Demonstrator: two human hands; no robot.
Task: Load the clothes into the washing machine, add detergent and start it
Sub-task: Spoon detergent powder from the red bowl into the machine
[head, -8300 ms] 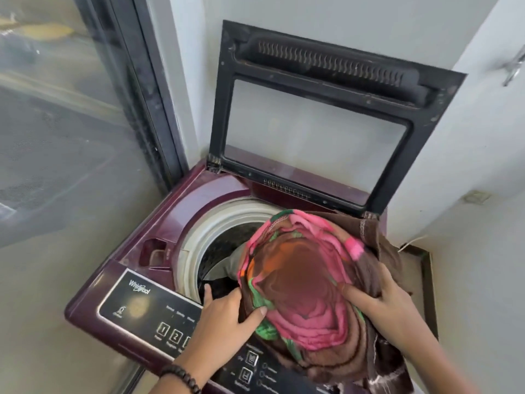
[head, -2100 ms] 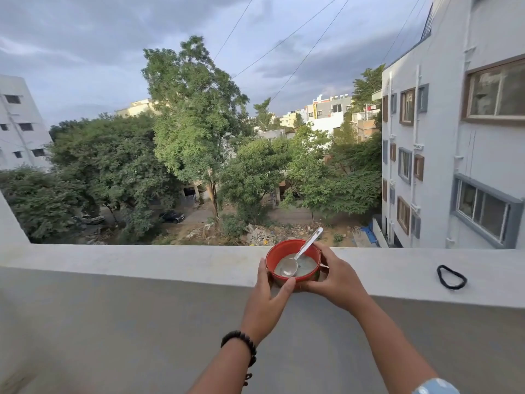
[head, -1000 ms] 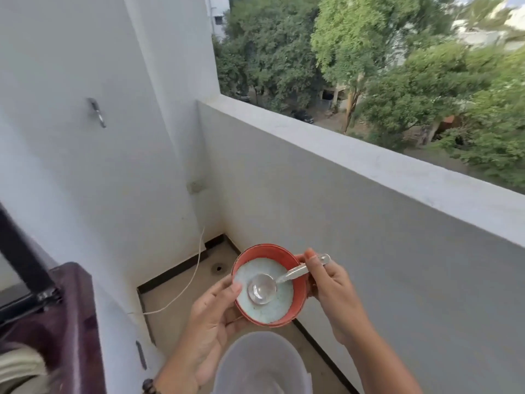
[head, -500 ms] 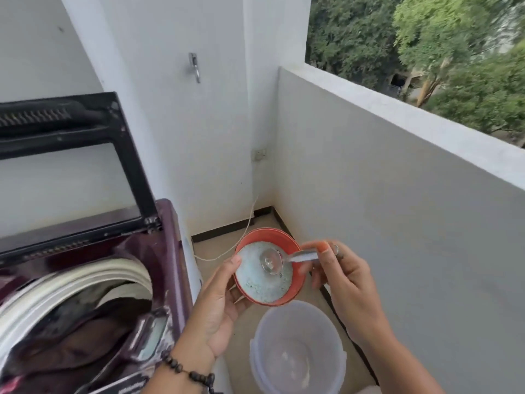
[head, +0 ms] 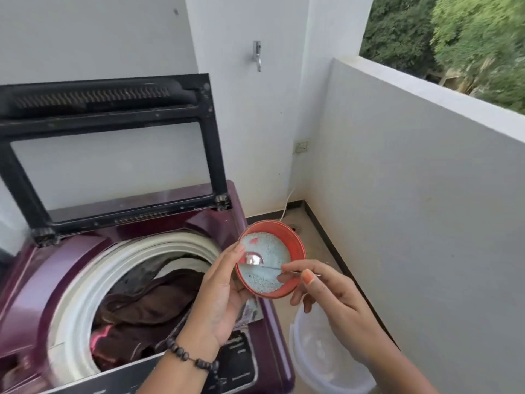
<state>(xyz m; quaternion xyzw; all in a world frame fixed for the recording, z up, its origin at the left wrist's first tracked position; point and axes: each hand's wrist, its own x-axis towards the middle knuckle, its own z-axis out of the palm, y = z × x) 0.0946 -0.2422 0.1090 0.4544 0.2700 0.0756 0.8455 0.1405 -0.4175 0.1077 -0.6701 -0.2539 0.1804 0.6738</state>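
Orange plastic forms the small bowl seen just right of the frame's centre, tilted toward the camera and holding pale blue detergent powder that covers most of its inside. The bowl is gripped at its left rim by the left hand, whose fingers are curled round the edge with the palm turned toward the camera; a dark bead bracelet is worn on that wrist. A metal spoon is pinched by its thin handle between the thumb and fingertips of the right hand, at the lower right of the bowl, and its shiny scoop is laid in the powder near the bowl's left side. The washing machine, maroon with a white tub ring, fills the lower left of the frame, and the bowl is held over its right edge. Its black-framed lid is stood upright at the back, in the upper left. Inside the tub, brown clothes with a patch of pink are seen lying in a heap. A dark control panel is partly hidden behind the left forearm at the bottom. A translucent white bucket is set on the floor at lower right, just beside the machine and below the right hand. A metal tap is fixed to the white wall at upper centre, and green trees are seen beyond the balcony wall at upper right.
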